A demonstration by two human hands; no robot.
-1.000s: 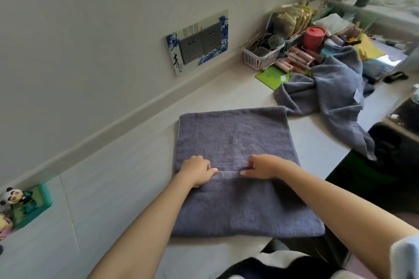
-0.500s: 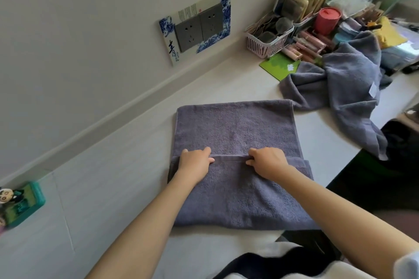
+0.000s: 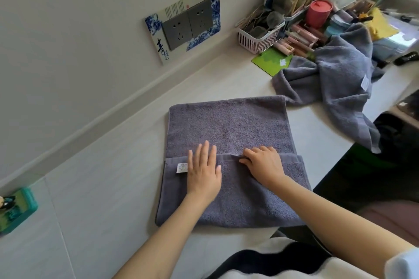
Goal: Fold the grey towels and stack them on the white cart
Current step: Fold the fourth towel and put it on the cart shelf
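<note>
White counter [image 3: 226, 79]; flat terry towel [image 3: 229, 124], rectangular fold.

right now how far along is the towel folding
Early. Done: the flat towel has its near part folded up over itself. In hand: the left hand lies flat on that fold and the right hand is at its edge. Left: more folds, the crumpled towel, and stacking; no cart in view.
</note>
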